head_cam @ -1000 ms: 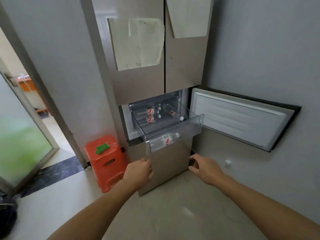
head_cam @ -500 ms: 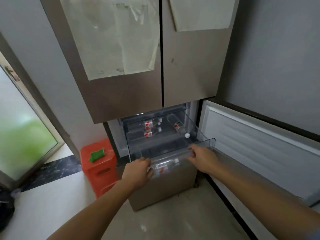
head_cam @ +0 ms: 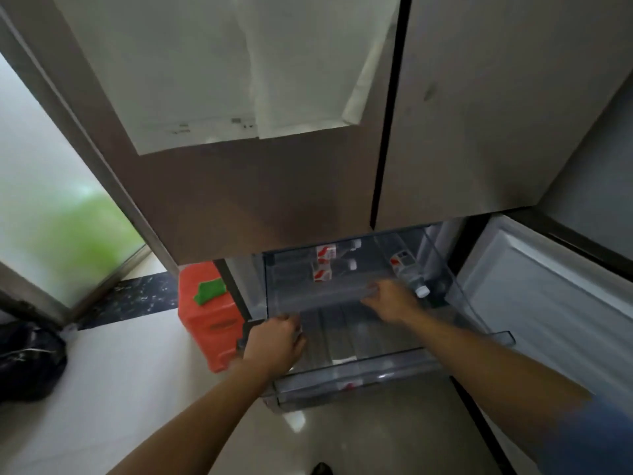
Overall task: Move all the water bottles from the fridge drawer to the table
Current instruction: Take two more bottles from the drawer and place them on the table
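Note:
The clear fridge drawer (head_cam: 383,370) stands pulled out below the shut upper doors. Two water bottles with red labels (head_cam: 322,252) (head_cam: 322,274) lie side by side at its back left. A third bottle (head_cam: 406,269) lies at the back right, white cap toward me. Another bottle (head_cam: 349,385) shows dimly through the drawer's front wall. My left hand (head_cam: 274,344) is curled over the drawer's left front corner. My right hand (head_cam: 390,303) is inside the drawer, fingers spread, just left of the right bottle's cap and holding nothing.
An orange plastic stool (head_cam: 209,323) with a green cloth (head_cam: 209,291) stands left of the fridge. The lower fridge door (head_cam: 548,303) hangs open on the right. A black bag (head_cam: 27,361) lies on the floor at the left, near a glass door (head_cam: 51,217).
I have stepped closer to the fridge. My right hand left the drawer's front rim and reached in toward the right bottle. My left hand shifted onto the drawer's left corner.

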